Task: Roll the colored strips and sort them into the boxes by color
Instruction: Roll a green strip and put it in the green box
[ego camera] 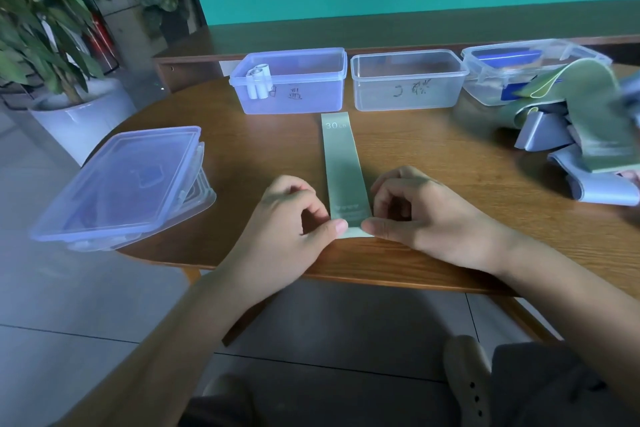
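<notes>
A pale green strip [343,166] marked "30 LB" lies flat on the wooden table [433,149], running away from me. My left hand [294,218] pinches its near left corner and my right hand [412,211] pinches its near right corner, thumbs touching the near end. At the back stands a blue-tinted box [304,94] holding rolled pale strips [258,81], beside it a clear box [408,94] with nothing visible inside. A third box [491,80] at the right holds something blue.
A heap of loose green and pale blue strips [585,135] lies at the right. Stacked lids and a container [124,184] overhang the table's left edge. A potted plant [69,107] stands on the floor to the left.
</notes>
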### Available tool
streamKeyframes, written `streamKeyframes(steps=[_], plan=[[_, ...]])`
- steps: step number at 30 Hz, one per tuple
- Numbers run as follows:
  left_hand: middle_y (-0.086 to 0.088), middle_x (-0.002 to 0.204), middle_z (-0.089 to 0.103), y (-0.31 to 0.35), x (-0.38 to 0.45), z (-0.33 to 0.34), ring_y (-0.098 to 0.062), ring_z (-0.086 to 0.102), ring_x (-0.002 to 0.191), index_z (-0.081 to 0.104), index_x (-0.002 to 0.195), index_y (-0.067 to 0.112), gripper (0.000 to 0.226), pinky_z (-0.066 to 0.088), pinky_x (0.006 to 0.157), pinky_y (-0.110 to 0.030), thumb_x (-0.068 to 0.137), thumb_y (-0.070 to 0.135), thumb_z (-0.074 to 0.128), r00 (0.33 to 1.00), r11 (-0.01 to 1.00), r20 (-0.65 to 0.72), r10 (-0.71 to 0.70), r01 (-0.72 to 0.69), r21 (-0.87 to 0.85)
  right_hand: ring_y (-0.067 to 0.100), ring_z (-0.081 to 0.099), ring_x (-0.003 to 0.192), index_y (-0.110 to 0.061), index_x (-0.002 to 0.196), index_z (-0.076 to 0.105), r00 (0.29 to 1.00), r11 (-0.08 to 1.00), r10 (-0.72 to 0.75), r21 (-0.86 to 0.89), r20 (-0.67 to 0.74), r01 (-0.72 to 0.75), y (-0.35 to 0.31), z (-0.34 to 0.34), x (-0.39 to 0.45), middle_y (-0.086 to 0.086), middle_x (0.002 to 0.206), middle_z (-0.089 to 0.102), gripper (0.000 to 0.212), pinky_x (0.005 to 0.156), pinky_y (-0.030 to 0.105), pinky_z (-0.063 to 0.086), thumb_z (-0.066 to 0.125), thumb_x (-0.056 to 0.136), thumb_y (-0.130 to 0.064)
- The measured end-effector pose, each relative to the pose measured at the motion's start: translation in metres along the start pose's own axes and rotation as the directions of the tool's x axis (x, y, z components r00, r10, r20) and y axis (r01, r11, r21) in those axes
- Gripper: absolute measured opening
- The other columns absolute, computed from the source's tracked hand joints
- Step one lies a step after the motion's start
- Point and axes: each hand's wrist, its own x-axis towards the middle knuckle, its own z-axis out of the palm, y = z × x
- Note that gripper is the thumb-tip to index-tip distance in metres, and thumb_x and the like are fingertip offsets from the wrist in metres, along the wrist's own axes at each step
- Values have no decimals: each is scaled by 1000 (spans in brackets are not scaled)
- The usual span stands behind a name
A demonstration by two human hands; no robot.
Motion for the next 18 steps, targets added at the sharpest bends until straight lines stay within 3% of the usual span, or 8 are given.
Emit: streamKeyframes(steps=[4, 9, 13, 18], plan=[[15, 109, 52, 2, 2, -4, -4, 53, 106, 69, 89, 34, 6, 40, 84, -15, 87, 30, 73, 997, 993, 24, 73, -71, -93, 11, 55, 113, -31, 93, 73, 991, 989, -118, 98, 60, 112, 1, 1, 1, -4, 110, 60, 9, 97, 19, 40, 77, 88, -25], [17, 95, 61, 1, 2, -2, -8, 58, 97, 75, 94, 28, 13, 43, 80, -16, 93, 19, 67, 977, 980, 74, 198, -196, -39, 9, 58, 112, -32, 100, 76, 966, 969, -243, -22, 83, 246, 5, 1, -1, -8, 111, 58, 12, 94, 15, 41, 69, 95, -23], [17, 92, 61, 0, 1, -3, -6, 58, 93, 74, 94, 27, 8, 44, 77, -15, 93, 26, 67, 972, 974, 64, 226, -226, -13, 3, 57, 109, -29, 103, 76, 959, 951, -277, -125, 60, 282, 8, 3, -3, -11, 112, 56, 11, 92, 10, 36, 69, 95, -27], [19, 86, 60, 0, 3, -3, -6, 59, 88, 72, 86, 33, 9, 43, 71, -13, 85, 42, 72, 987, 989, 56, 149, -149, -4, 2, 56, 110, -29, 99, 78, 969, 963, -242, -115, 39, 245, 7, 4, -1, -10, 112, 55, 11, 93, 9, 36, 78, 88, -29]])
